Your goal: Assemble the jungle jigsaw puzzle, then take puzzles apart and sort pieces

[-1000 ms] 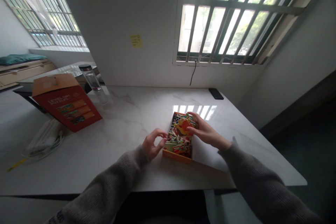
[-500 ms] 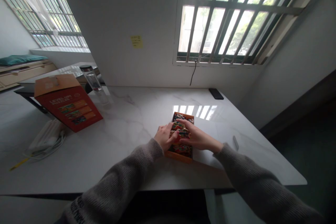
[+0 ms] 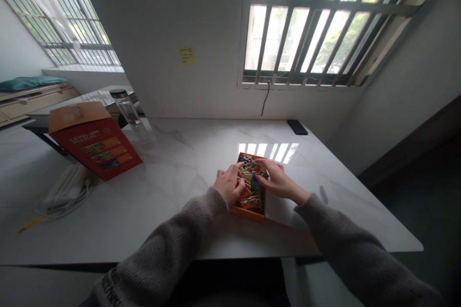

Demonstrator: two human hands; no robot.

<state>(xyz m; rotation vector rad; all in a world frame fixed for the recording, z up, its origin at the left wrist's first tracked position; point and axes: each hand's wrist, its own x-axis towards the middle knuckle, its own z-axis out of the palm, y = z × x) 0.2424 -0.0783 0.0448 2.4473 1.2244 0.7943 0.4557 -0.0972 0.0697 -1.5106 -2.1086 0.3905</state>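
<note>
An orange box (image 3: pixel 248 214) on the table is packed with colourful puzzle pieces (image 3: pixel 252 201), several of them standing on edge. My left hand (image 3: pixel 229 184) reaches over the box's left side, fingers bent and apart, touching the pieces. On the right side, my right hand (image 3: pixel 279 181) curves over the pieces, its thumb against a teal puzzle piece (image 3: pixel 255 181) that seems held between thumb and fingers. Part of the box's right edge is covered by the right hand.
A large red puzzle box (image 3: pixel 104 146) stands at left, near a white power strip (image 3: pixel 66 187) with its cable. Farther back are a clear bottle (image 3: pixel 126 108) and a black phone (image 3: pixel 297 127). A small grey object (image 3: pixel 323 194) lies by my right sleeve.
My right hand has shifted slightly up and right, and the hands are farther apart. More of the pieces in the middle of the box shows, including the teal one.
</note>
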